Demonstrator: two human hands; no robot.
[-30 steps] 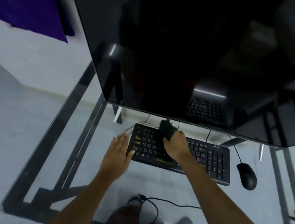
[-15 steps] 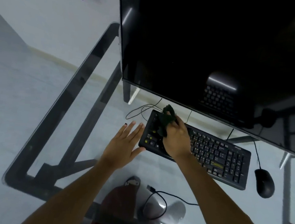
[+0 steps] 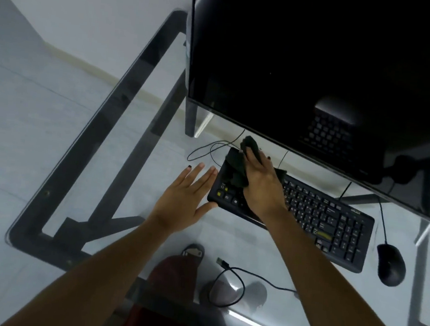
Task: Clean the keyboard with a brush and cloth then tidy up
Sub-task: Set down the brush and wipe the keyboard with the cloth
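On the glass worktop [image 3: 118, 185] below the monitor [image 3: 321, 68], right hand [image 3: 261, 185] has its grip closed on a dark cloth [image 3: 236, 170] at the keyboard [image 3: 333, 225] left end, left hand [image 3: 184, 199] flat, fingers straight, thumb touching the keyboard corner, mouse [image 3: 391, 264] right.

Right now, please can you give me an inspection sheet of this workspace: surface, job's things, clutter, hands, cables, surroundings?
Surface: clear glass desk top on a dark metal frame; the floor shows through.
Job's things: black flat keyboard lies on the glass; dark crumpled cloth is on its left end. No brush seen.
Clutter: black computer mouse right of the keyboard.
Hands: left hand flat, fingers straight, thumb at the keyboard's left edge; right hand presses the cloth onto the keys.
Cables: loose black USB cable near the front edge; thin wires loop behind the keyboard.
Surroundings: large black monitor screen, switched off; pale tiled floor.
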